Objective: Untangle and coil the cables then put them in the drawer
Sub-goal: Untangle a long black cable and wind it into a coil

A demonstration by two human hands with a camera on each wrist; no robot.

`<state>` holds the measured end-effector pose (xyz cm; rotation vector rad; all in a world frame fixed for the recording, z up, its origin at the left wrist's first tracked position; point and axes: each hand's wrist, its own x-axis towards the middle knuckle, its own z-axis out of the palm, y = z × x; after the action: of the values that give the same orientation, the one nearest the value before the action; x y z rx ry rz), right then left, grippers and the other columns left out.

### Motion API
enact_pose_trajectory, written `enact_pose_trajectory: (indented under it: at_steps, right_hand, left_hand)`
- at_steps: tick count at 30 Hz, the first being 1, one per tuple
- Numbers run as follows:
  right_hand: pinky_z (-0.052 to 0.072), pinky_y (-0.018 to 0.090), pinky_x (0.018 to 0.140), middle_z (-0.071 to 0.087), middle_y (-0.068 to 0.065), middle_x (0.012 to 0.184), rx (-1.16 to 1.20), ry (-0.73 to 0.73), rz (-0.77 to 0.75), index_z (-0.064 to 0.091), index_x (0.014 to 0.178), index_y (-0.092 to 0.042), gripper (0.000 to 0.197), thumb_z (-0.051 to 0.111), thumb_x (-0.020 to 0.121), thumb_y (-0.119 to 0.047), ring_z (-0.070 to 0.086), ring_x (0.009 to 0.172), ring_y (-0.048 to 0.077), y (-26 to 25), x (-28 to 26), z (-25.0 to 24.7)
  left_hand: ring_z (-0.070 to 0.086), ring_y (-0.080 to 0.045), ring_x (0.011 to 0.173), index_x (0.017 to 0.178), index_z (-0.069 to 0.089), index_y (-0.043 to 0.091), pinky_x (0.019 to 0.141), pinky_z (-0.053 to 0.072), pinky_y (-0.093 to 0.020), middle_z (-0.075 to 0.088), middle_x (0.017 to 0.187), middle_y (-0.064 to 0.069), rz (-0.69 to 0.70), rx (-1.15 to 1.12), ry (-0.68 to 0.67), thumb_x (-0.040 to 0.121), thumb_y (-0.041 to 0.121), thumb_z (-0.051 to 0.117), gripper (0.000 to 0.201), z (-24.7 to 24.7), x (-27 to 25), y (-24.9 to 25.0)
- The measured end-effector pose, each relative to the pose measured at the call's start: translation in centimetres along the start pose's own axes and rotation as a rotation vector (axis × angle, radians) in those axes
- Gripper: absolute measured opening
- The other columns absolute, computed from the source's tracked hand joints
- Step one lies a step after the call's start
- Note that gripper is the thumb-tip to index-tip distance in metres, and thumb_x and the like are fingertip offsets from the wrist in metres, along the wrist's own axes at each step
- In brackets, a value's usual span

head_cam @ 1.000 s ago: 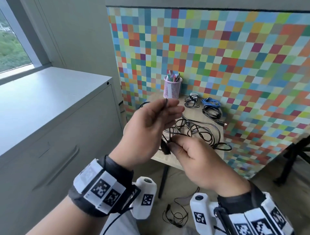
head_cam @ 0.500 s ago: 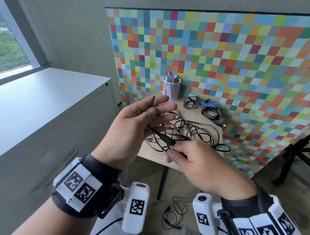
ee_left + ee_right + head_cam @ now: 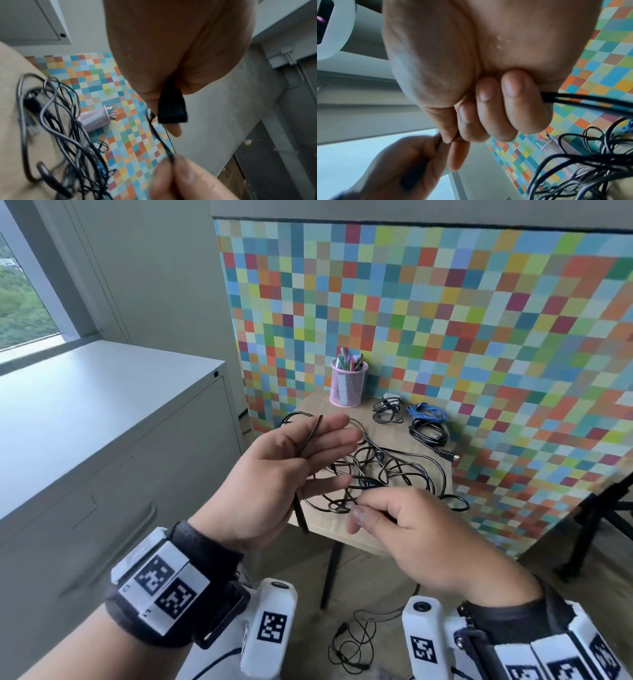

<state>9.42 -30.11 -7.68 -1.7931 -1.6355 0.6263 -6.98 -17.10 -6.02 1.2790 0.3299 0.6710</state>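
My left hand (image 3: 322,453) is raised over the table's front edge with its fingers stretched out. A thin black cable (image 3: 310,440) runs across them. The cable's black plug (image 3: 172,109) sticks out below the thumb, which clamps it against the palm. My right hand (image 3: 363,506), just to the right and lower, pinches the same cable (image 3: 573,98) further along with its fingers curled. From there the cable leads into a tangle of black cables (image 3: 394,474) on the small wooden table (image 3: 318,405).
At the back of the table lie a small black coil (image 3: 388,412), a blue coil (image 3: 426,410) and a larger black coil (image 3: 430,433), next to a pink pen cup (image 3: 347,385). A grey drawer cabinet (image 3: 102,440) stands on the left. Another cable (image 3: 352,642) lies on the floor.
The plug passed from my right hand to my left, where it now hangs below the thumb. My left fingers straightened; my right hand slid along the cable, down and right.
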Motion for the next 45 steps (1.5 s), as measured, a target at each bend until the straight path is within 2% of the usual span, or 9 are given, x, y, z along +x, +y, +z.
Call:
enact_pose_trajectory:
  at_steps: [10,12,16,20,24,28,30,37,45]
  right_hand:
    - [0.033,0.02,0.055,0.048,-0.012,0.054,0.014,-0.04,-0.055,0.071,0.086,-0.023,0.028,0.054,0.105,-0.035,0.046,0.054,0.001,-0.5,0.1,0.5]
    - [0.038,0.031,0.058,0.047,-0.006,0.058,0.045,-0.055,-0.08,0.067,0.083,-0.018,0.032,0.053,0.106,-0.035,0.043,0.057,0.001,-0.6,0.0,0.1]
    - [0.037,0.022,0.056,0.053,-0.012,0.055,0.063,-0.025,-0.087,0.072,0.082,-0.026,0.032,0.055,0.103,-0.043,0.048,0.054,0.004,-0.8,-0.5,-1.7]
    - [0.053,0.055,0.071,0.067,0.017,0.077,0.133,0.057,-0.12,0.073,0.087,-0.033,0.039,0.052,0.094,-0.065,0.061,0.077,0.042,0.1,-0.7,-3.5]
    - [0.055,0.048,0.085,0.077,0.0,0.085,0.232,0.208,-0.145,0.076,0.089,-0.032,0.02,0.062,0.094,-0.045,0.071,0.086,0.021,1.1,0.2,-3.8]
    - [0.057,0.052,0.083,0.076,0.006,0.086,0.258,0.32,-0.159,0.078,0.092,-0.031,0.02,0.061,0.098,-0.04,0.07,0.085,0.03,1.7,1.0,-2.4]
    - [0.058,0.04,0.081,0.075,-0.002,0.083,0.309,0.35,-0.159,0.077,0.092,-0.026,0.022,0.06,0.099,-0.036,0.07,0.083,0.016,1.7,1.3,-1.2]
    - [0.023,0.013,0.048,0.028,-0.01,0.06,0.626,0.241,-0.12,0.063,0.086,-0.016,0.038,0.046,0.106,-0.043,0.024,0.05,0.003,1.1,1.0,2.7]
    - [0.026,0.011,0.049,0.038,-0.019,0.054,0.582,0.197,-0.138,0.066,0.074,-0.042,0.037,0.051,0.1,-0.021,0.027,0.05,0.0,-0.4,1.4,3.0]
  left_hand:
    - [0.051,-0.013,0.141,0.141,0.048,0.018,0.117,0.04,-0.027,0.063,0.143,-0.002,0.173,0.247,-0.106,0.079,-0.027,0.027,0.079,0.1,-0.5,-2.0]
    - [0.05,-0.009,0.141,0.144,0.042,0.027,0.114,0.043,-0.025,0.058,0.146,0.006,0.28,0.56,-0.161,0.079,-0.022,0.028,0.082,0.3,-0.8,-2.6]
    - [0.068,0.0,0.104,0.133,0.056,0.029,0.09,0.055,-0.028,0.073,0.113,0.014,0.25,1.028,-0.272,0.08,-0.006,0.034,0.067,0.3,-1.2,-2.3]
    - [0.046,-0.013,0.057,0.106,0.067,0.019,0.058,0.04,-0.025,0.057,0.064,0.0,-0.09,0.717,-0.352,0.078,-0.003,0.036,0.047,0.6,-1.9,-2.0]
    - [0.026,-0.018,0.05,0.081,0.068,0.006,0.05,0.022,-0.031,0.037,0.052,0.0,-0.163,0.313,-0.26,0.086,0.013,0.04,0.029,0.9,-1.9,-1.7]
    - [0.024,-0.013,0.043,0.074,0.059,0.015,0.052,0.022,-0.032,0.03,0.051,0.001,-0.153,-0.047,-0.141,0.098,0.028,0.044,0.031,1.7,-1.7,-1.6]
    - [0.032,-0.014,0.038,0.082,0.061,0.013,0.052,0.031,-0.032,0.04,0.05,-0.003,-0.13,-0.189,-0.108,0.1,0.024,0.043,0.028,1.9,-1.6,-1.8]
    - [0.072,-0.024,0.062,0.117,0.066,-0.001,0.062,0.059,-0.03,0.078,0.098,-0.016,-0.094,-0.33,0.011,0.095,0.018,0.046,0.036,2.2,-1.1,-1.1]
    - [0.078,-0.023,0.085,0.1,0.081,0.004,0.07,0.063,-0.027,0.077,0.106,-0.019,-0.077,-0.4,0.014,0.092,0.014,0.049,0.034,2.2,-1.5,-0.8]
